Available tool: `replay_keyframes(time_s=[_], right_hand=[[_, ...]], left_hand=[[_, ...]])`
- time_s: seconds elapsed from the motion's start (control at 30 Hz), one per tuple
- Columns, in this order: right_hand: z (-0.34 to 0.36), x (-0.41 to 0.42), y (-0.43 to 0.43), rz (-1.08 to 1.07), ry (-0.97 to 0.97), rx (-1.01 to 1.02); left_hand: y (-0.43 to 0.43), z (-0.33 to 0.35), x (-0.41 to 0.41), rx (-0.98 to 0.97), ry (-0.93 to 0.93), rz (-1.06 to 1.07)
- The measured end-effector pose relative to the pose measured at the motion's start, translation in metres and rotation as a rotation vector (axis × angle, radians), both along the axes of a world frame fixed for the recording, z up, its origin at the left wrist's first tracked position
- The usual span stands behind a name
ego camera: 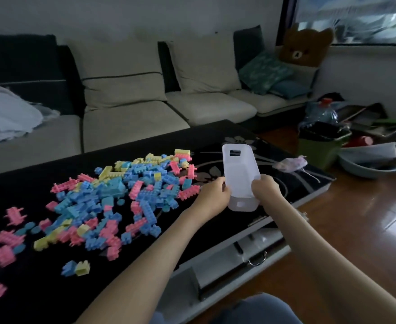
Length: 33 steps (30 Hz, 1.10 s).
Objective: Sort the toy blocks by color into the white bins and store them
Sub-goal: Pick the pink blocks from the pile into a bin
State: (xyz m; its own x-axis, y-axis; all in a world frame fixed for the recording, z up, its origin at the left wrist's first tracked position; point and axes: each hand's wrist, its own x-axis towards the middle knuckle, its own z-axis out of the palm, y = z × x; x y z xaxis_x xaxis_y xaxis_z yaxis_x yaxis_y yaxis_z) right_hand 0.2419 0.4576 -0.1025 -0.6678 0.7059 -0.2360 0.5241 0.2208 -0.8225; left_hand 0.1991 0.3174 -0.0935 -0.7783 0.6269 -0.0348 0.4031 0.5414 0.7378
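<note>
White bin [240,174] right of centre, near end gripped by curled fingers [226,189] of left hand [212,196] and right hand [266,189]; blocks [113,197] heaped on table [215,136], centre left.

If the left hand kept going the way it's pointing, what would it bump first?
The white bin: the left hand grips its near end right now. Past the bin, probably the right hand, though depth is hard to judge.

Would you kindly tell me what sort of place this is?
Most likely a home living room: a cushioned sofa stands behind a low black coffee table strewn with toy blocks, and a bear-face cushion sits at the sofa's end.
</note>
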Motion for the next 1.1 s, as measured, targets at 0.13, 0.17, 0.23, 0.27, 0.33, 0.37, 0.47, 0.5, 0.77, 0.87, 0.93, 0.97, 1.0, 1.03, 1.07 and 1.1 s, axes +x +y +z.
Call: replay_keyframes(time_s=[0.13,0.17,0.23,0.27,0.33,0.37,0.47,0.5,0.77,0.87,0.93,0.97,1.0,1.03,1.07,1.1], right_hand=[[-0.011,-0.006,-0.004,0.077,-0.119,0.183],[-0.012,-0.008,-0.009,0.081,-0.122,0.360],[-0.008,-0.016,-0.029,0.142,-0.019,0.692],[-0.003,-0.021,-0.040,0.204,0.041,0.792],[0.002,-0.036,-0.060,0.357,0.112,0.861],[0.003,-0.044,-0.070,0.433,0.121,0.848],[-0.001,-0.075,-0.090,0.596,0.058,0.718],[-0.003,-0.085,-0.093,0.612,0.027,0.677],[-0.024,-0.165,-0.084,0.543,-0.260,0.492],[-0.038,-0.174,-0.084,0.545,-0.296,0.558],[-0.043,-0.173,-0.084,0.484,-0.241,0.617],[-0.044,-0.172,-0.083,0.451,-0.201,0.626],[-0.042,-0.171,-0.083,0.421,-0.168,0.631],[-0.038,-0.168,-0.083,0.401,-0.142,0.637],[-0.031,-0.165,-0.083,0.391,-0.111,0.651],[-0.024,-0.163,-0.083,0.385,-0.075,0.665]], left_hand=[[-0.007,-0.014,-0.020,-0.110,0.154,-0.008],[-0.012,-0.017,-0.028,-0.165,0.229,0.015],[-0.026,-0.025,-0.048,-0.318,0.380,0.057],[-0.032,-0.028,-0.056,-0.411,0.436,0.060],[-0.043,-0.034,-0.071,-0.563,0.462,0.023],[-0.046,-0.037,-0.075,-0.595,0.467,0.004],[-0.050,-0.044,-0.083,-0.558,0.544,0.031],[-0.051,-0.045,-0.085,-0.542,0.551,0.044],[-0.081,-0.025,-0.117,-0.180,0.007,0.171],[-0.093,-0.025,-0.132,-0.114,-0.055,0.235],[-0.095,-0.027,-0.138,-0.082,-0.071,0.269],[-0.094,-0.026,-0.139,-0.069,-0.083,0.285],[-0.094,-0.024,-0.139,-0.059,-0.091,0.302],[-0.092,-0.022,-0.138,-0.044,-0.093,0.320],[-0.089,-0.019,-0.137,-0.024,-0.086,0.341],[-0.086,-0.016,-0.136,0.001,-0.071,0.363]])
